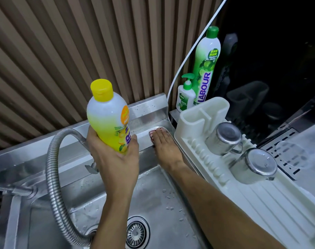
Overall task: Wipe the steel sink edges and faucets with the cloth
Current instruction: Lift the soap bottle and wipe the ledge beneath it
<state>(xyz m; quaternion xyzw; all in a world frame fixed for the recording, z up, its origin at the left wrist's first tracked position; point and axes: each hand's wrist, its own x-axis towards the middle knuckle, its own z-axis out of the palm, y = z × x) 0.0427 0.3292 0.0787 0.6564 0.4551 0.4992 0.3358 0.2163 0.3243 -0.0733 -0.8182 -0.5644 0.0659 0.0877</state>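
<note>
My left hand (115, 155) grips a yellow dish-soap bottle (107, 114) with a yellow cap, held upright above the steel sink's back ledge (147, 119). My right hand (164, 148) lies flat with straight fingers on a small reddish cloth (151, 136), pressing it onto the ledge at the sink's back right corner. Only the cloth's edge shows beyond my fingers. A flexible steel faucet hose (54, 168) loops from the ledge down into the basin (92, 200). The drain strainer (137, 232) sits at the basin's bottom.
A white dish rack (203, 115) with two upturned steel cups (225, 139) stands right of the sink. A tall green soap bottle (205, 69) and a small pump bottle (185, 94) stand in the back corner. A ribbed wall panel (63, 51) rises behind.
</note>
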